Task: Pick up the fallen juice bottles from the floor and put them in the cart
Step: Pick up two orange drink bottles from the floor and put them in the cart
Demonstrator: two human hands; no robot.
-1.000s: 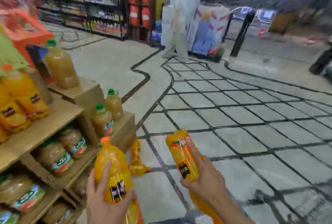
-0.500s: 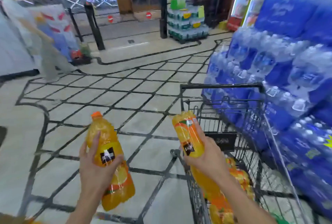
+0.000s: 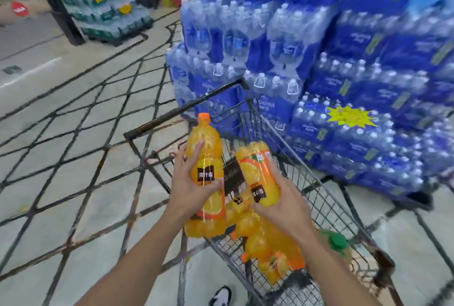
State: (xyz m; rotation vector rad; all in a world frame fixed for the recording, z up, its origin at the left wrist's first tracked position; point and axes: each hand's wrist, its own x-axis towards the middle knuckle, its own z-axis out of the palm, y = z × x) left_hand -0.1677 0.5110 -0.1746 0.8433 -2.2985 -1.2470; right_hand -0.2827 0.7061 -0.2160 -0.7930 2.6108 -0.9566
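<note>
Holding two clear plastic orange-juice bottles over the grey wire shopping cart [image 3: 317, 190]: the orange-capped bottle [image 3: 205, 158] sits upright in the left hand [image 3: 190, 187], fingers wrapped around its black label; the second juice bottle [image 3: 258, 173], cap end hidden, is clamped in the right hand [image 3: 282, 205], fingers curled around its body. More orange juice bottles [image 3: 267, 249] lie in the cart basket below. Blue shrink-wrapped water-bottle packs [image 3: 344, 72] are stacked just beyond the cart, on grey tiled floor [image 3: 73, 133].

Two orange plastic juice bottles, the left [image 3: 205, 158] and the right [image 3: 258, 175], are held side by side above the grey wire shopping cart [image 3: 326, 197], with stacked blue shrink-wrapped water-bottle packs [image 3: 319, 60] behind it.
</note>
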